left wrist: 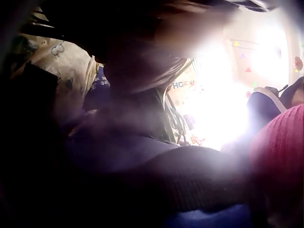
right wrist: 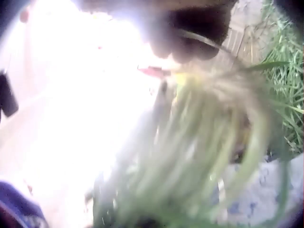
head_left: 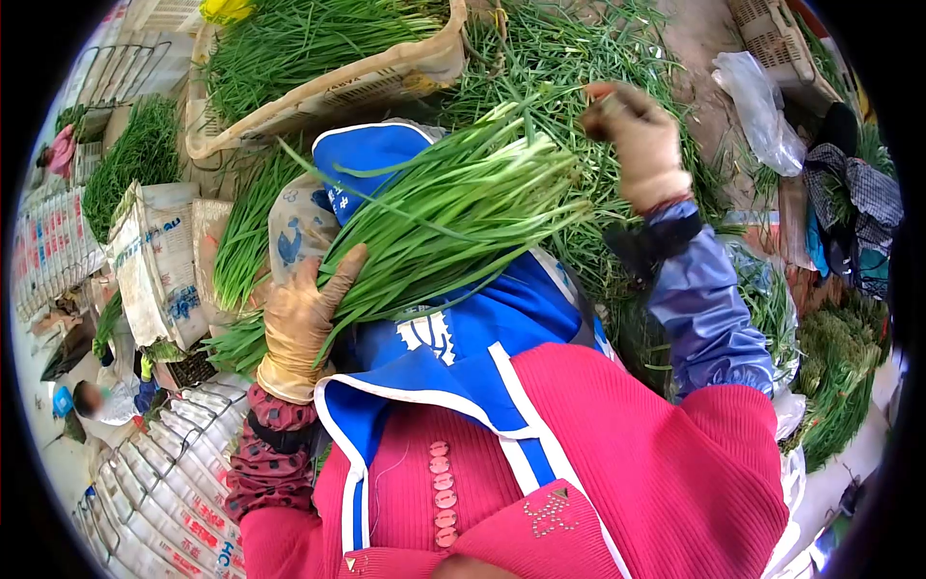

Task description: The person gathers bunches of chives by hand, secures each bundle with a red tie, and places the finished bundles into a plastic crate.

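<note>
A long bunch of green chives lies slantwise over the lap, its pale stem ends to the right. My gloved left hand grips the leafy end, thumb on top; the bunch hides some of its fingers. Beyond the pale ends, my gloved right hand is raised with curled, dark-stained fingers, pinching a thin chive leaf that trails toward the bunch. In the right wrist view the chives are blurred below the curled right hand. The left wrist view is mostly dark, with the left hand only faintly visible.
A large plastic crate full of chives stands in front. Loose leaves cover the ground beside it. A clear plastic bag lies at right, and packed white sacks stand at left. A blue apron covers the lap.
</note>
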Tool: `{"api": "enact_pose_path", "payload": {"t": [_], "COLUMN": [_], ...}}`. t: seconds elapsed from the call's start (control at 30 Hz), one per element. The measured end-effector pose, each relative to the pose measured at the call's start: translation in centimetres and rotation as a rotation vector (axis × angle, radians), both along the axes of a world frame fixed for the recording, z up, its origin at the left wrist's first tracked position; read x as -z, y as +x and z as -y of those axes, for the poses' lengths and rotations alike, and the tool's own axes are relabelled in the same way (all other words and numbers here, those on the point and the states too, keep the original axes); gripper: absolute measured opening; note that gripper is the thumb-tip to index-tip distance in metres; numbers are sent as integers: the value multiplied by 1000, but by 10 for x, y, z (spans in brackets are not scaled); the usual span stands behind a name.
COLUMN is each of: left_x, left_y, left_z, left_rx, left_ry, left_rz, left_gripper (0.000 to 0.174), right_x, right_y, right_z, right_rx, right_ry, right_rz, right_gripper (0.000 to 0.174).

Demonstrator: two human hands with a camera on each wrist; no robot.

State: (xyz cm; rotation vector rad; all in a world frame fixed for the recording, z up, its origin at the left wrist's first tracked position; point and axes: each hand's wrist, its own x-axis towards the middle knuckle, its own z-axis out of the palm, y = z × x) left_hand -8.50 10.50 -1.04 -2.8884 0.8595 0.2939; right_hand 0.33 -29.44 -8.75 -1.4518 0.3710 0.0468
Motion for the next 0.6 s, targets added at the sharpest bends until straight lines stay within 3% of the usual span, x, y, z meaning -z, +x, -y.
{"api": "enact_pose_path", "payload": {"t": [0.07, 0.13, 0.2, 0.27, 0.33, 0.37, 0.4, 0.47, 0.53, 0.57, 0.6], "left_x": [0, -2, -2, -2, -5, -4, 0, -1, -4, 0, 5], "left_y": [-1, 2, 4, 7, 7, 8, 8, 11, 12, 13, 14], "left_z": [0, 4, 7, 11, 11, 7, 2, -2, -3, -12, -19], "left_rx": [11, 18, 55, 54, 14, -17, -50, -126, -220, -347, -380], "left_ry": [-3, 10, -17, -37, -38, -114, -190, -288, -336, -541, -604], "left_rz": [13, 15, 71, 79, 29, -8, -46, -146, -262, -485, -545], "left_gripper": [79, 79, 80, 79, 76, 76, 75, 74, 73, 65, 62], "right_x": [9, -6, -32, -36, -26, -12, -25, -15, -10, 11, 16], "right_y": [18, 21, 10, 10, 11, 18, 24, 43, 53, 66, 70], "right_z": [30, 14, -10, -34, -52, -62, -60, -39, -19, 21, 40], "right_rx": [59, -219, -609, -816, -664, -420, -335, -123, -59, -89, -288], "right_ry": [-14, -263, -748, -1005, -570, -106, -90, 224, 425, 570, 304], "right_rz": [-71, 64, 183, 520, 155, -13, -64, -49, -42, -4, 64], "right_gripper": [22, 26, 39, 35, 28, 23, 22, 19, 18, 19, 32]}}
